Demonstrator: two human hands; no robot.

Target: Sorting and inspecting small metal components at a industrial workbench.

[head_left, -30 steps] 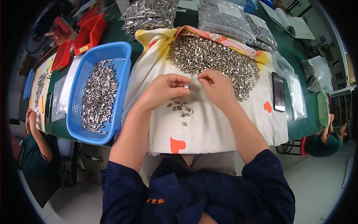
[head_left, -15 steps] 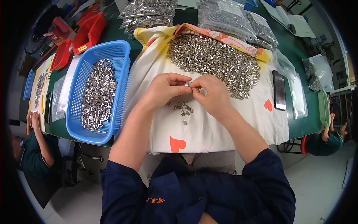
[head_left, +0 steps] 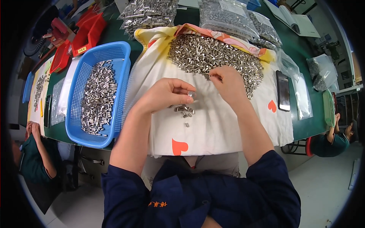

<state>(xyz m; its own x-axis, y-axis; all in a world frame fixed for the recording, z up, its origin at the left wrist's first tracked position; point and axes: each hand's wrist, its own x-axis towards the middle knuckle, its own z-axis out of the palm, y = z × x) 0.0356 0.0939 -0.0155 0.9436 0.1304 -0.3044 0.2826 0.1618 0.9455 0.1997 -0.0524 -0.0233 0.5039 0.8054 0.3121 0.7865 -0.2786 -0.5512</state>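
Note:
My left hand [head_left: 167, 94] is closed, pinching a small shiny round metal piece [head_left: 191, 94] between thumb and fingertips. Just below it, several small metal cylinders [head_left: 185, 110] lie loose on the white cloth [head_left: 213, 131]. My right hand [head_left: 229, 84] is at the near edge of a large heap of metal cylinders [head_left: 216, 55], its fingers drawn together. Whatever is between those fingertips is too small to make out. On the left stands a blue plastic basket [head_left: 71, 114] partly filled with similar cylinders.
Clear bags of metal parts [head_left: 148, 15] and more bags [head_left: 226, 19] stand along the back. Red bins [head_left: 89, 34] sit at the far left. A phone [head_left: 283, 91] lies on the right. One other person [head_left: 40, 152] works at the left, another [head_left: 332, 142] at the right.
My right hand has come away from my left and moved up and right to the heap's edge. My left hand still holds the round piece, slightly lower.

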